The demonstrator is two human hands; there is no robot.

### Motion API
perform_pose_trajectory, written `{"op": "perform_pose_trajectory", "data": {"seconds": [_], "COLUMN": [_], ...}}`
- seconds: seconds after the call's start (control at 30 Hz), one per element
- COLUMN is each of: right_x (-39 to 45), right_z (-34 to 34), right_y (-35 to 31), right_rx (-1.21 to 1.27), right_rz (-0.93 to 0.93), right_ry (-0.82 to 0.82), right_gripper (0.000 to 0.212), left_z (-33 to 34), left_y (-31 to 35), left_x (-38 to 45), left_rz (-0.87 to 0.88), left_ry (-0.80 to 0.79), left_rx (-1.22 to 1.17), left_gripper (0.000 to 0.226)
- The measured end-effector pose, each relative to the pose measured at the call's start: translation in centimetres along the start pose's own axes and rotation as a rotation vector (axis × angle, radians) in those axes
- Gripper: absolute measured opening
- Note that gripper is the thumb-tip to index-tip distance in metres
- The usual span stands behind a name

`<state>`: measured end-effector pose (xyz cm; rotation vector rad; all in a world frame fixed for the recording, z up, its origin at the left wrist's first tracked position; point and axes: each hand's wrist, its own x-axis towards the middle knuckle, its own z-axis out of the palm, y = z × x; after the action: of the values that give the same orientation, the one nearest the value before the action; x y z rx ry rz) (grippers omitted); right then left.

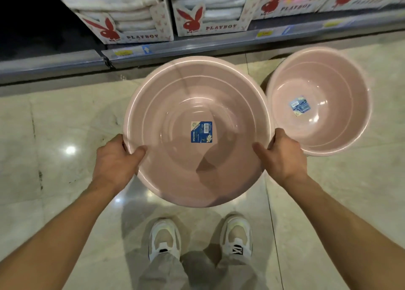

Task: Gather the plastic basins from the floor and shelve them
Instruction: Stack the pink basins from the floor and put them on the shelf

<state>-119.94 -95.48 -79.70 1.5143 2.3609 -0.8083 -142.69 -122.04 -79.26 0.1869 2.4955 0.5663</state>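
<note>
1. Plainly, the large pink basin is carried between both hands, raised clear of the floor and held level in front of the lower shelf. Being thin moulded plastic, it is judged light for its width and somewhat springy at the wall, so a squeeze across the rim could be expected to flex it.
2. The smaller pink basin is seen just beyond the right hand, apparently resting on the floor close to the shelf edge. It is judged lighter still and stiffer for its size, and could probably be nested inside the large one.
3. The left hand is closed on the near-left rim, thumb laid inside the bowl, fingers wrapped under the lip and hidden.
4. The right hand is closed on the near-right rim in the same way, thumb inside.
5. The rolled rim is judged the best hold: the glossy inner wall looks slippery, while the lip gives the fingers an edge to hook.
6. A blue label is stuck at the bottom of the large basin, between the two thumbs and farther out.
</note>
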Motion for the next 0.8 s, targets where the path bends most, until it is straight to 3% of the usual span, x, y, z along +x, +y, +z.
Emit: {"op": "perform_pose_trajectory", "data": {"seconds": [0.53,0.8], "right_x": [-5.8,-5.9], "right_z": [-23.5,-28.9], "right_y": [11.9,15.6], "right_rx": [0.198,0.376], "right_rz": [0.299,0.323], "right_ry": [0.143,0.183], "right_gripper": [0.023,0.022], "left_z": [-0.4,0.2], "left_y": [25.7,32.2], "left_x": [-10.0,-11.9], "left_rz": [0.271,0.340], "left_ry": [-0.152,-0.186], "left_rx": [0.073,-0.010], "left_gripper": [0.022,0.009]}}
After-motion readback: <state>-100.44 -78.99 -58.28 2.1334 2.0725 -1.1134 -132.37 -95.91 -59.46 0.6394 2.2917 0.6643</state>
